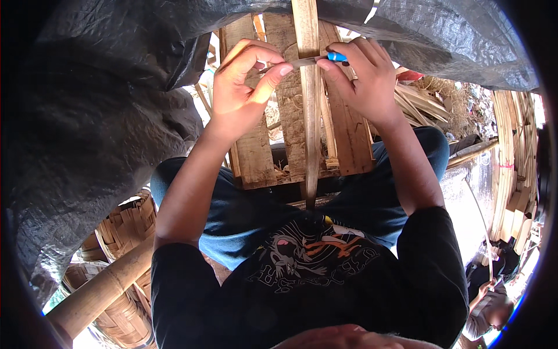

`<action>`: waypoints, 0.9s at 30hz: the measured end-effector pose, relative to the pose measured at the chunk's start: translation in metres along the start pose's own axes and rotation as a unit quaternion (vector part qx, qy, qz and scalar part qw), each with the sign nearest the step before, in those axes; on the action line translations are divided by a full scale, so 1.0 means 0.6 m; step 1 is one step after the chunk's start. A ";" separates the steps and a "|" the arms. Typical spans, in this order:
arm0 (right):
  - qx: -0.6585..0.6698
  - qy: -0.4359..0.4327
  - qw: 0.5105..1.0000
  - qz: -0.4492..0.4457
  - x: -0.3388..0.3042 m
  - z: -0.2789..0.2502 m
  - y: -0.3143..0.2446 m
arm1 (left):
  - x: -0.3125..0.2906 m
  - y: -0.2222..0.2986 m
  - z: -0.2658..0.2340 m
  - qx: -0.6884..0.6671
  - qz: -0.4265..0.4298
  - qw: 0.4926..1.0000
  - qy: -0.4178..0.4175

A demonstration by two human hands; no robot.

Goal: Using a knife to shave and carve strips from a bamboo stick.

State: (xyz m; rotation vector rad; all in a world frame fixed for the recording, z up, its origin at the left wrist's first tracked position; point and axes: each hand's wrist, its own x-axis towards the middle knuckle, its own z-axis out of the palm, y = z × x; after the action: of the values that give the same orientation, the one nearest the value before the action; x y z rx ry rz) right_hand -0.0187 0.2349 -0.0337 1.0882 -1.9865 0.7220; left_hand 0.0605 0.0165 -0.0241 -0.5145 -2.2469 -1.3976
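Observation:
A long pale bamboo strip runs from the top of the view toward my lap, over a slatted wooden bench. Across its upper part lies the thin metal blade of a knife with a blue handle. My right hand is closed round that handle, thumb near the strip's right edge. On the other side my left hand pinches the far end of the blade between thumb and fingers. Both hands are level with each other, one on each side of the strip. The blade's lower edge is hard to make out.
Dark plastic sheeting hangs at the left and along the top. At lower left are a thick bamboo pole and woven baskets. Split bamboo strips stand at the right. Another person sits at lower right, holding a thin strip.

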 end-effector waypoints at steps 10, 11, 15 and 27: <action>-0.060 -0.038 0.997 -0.010 -0.001 -0.015 -0.004 | 0.007 -0.016 0.006 0.076 0.035 0.997 0.004; -0.062 -0.044 0.997 -0.005 -0.004 -0.015 -0.004 | 0.008 -0.017 0.007 0.075 0.036 0.997 0.004; -0.069 -0.071 0.995 0.013 -0.004 -0.018 -0.009 | 0.008 -0.014 0.009 0.054 0.005 0.998 -0.011; -0.079 -0.040 0.996 0.024 -0.001 -0.022 -0.021 | 0.014 0.000 0.004 0.064 0.011 0.998 -0.004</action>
State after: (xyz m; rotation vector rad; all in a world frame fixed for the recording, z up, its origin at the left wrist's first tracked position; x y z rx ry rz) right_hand -0.0030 0.2391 -0.0255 0.9931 -2.1058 0.5428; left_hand 0.0534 0.0193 -0.0203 -0.5005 -2.3113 -1.2324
